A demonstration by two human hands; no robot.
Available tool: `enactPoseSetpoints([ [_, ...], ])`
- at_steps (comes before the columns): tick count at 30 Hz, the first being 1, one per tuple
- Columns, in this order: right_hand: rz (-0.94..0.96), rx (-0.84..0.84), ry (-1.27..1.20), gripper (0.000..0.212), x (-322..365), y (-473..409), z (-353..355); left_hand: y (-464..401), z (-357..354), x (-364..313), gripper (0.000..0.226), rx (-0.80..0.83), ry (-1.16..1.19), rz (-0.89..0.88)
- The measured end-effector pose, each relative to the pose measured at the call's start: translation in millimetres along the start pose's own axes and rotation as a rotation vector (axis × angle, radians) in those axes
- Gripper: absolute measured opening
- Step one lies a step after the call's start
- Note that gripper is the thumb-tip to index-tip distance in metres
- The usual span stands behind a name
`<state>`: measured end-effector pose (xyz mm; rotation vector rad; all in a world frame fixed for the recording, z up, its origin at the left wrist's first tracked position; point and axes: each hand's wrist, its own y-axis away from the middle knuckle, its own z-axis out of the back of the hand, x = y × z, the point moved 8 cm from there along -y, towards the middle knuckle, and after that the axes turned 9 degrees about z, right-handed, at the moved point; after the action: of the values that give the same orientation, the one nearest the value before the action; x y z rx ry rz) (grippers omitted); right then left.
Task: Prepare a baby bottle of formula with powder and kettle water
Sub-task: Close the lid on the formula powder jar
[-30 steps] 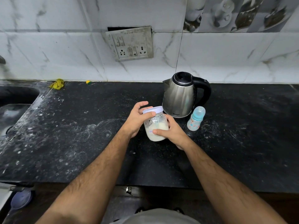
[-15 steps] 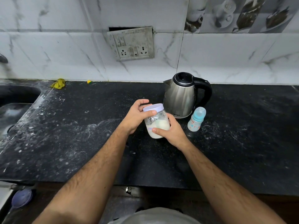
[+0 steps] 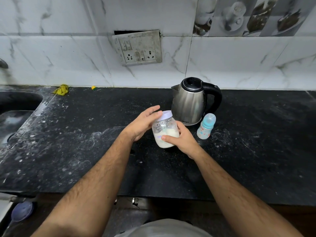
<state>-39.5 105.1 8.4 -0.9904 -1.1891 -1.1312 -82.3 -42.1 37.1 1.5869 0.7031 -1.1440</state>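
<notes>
On the black counter [image 3: 85, 151], a clear jar [image 3: 165, 132] about half full of white powder is gripped by both hands: left hand [image 3: 142, 124] wraps its lidded top, right hand [image 3: 182, 140] its side. Baby bottle [image 3: 206, 128] stands capped beside the kettle [image 3: 191, 103].

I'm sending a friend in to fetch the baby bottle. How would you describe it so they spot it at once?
On the black countertop stands a steel kettle with a black handle. The baby bottle stands just right of its base, small, clear, with a pale blue cap. Unlike the white-lidded powder jar, no hand is on it.
</notes>
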Motion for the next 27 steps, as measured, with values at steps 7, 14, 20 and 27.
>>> enactPoseSetpoints([
  [7,0.07,-0.096,0.154,0.072,5.7,5.2,3.7,1.9,3.2,-9.5,0.077,-0.315,-0.287,-0.079],
  [14,0.081,-0.192,0.42,0.085,9.8,7.8,2.9,12.0,4.4,-11.2,0.061,-0.62,-0.401,-0.056],
  [20,0.029,0.008,-0.055,0.059,9.7,7.2,-0.8,7.3,-0.6,-11.2,0.057,-0.271,-0.11,-0.126],
  [27,-0.051,0.201,-0.3,0.077,6.9,10.8,-14.4,10.9,-5.3,-5.8,0.057,0.111,0.061,-0.086],
])
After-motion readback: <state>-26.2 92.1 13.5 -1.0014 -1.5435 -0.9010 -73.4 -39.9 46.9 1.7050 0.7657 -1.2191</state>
